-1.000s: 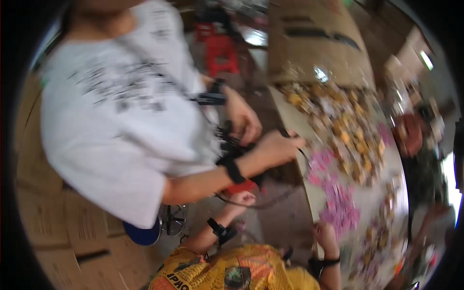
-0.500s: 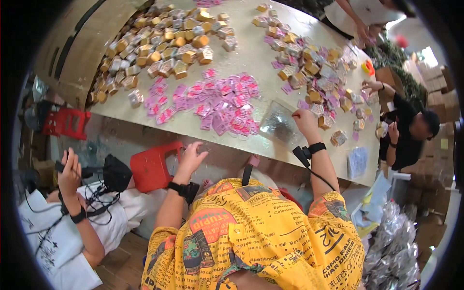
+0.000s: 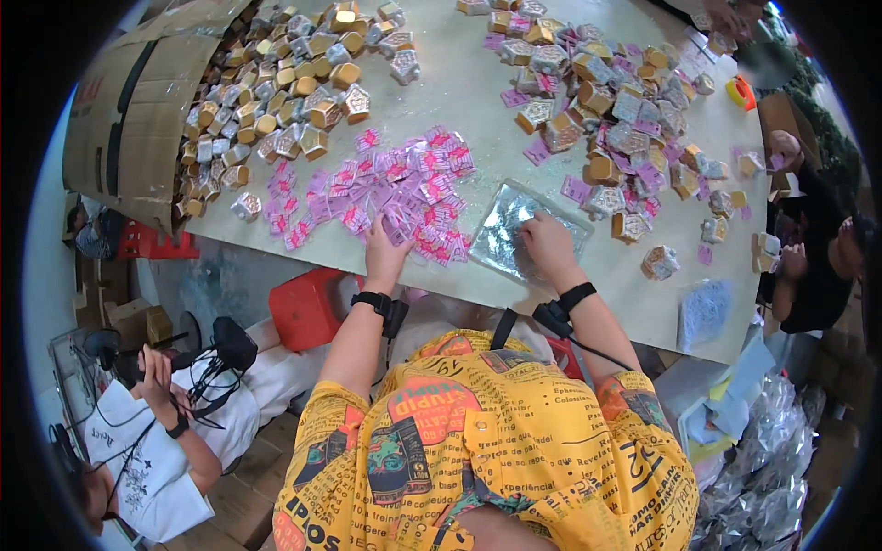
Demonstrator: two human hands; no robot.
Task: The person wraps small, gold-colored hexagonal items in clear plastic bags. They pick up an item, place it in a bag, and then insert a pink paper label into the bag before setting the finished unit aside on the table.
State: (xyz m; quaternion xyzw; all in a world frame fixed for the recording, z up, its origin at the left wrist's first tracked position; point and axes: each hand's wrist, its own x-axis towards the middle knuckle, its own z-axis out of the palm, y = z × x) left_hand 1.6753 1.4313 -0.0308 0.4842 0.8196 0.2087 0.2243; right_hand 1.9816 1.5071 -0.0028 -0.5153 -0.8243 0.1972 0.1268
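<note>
Head view: our left hand (image 3: 388, 250) is at the near edge of pink packets (image 3: 432, 170) on the surface (image 3: 457, 69); our right hand (image 3: 549, 246), fingers bent, over a flat silvery square (image 3: 503, 222). We cannot tell either grip.

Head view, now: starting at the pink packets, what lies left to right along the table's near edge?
Pink packets, left hand at them → flat shiny square, right hand over it → lone faceted piece → pale bluish bundle.
</note>
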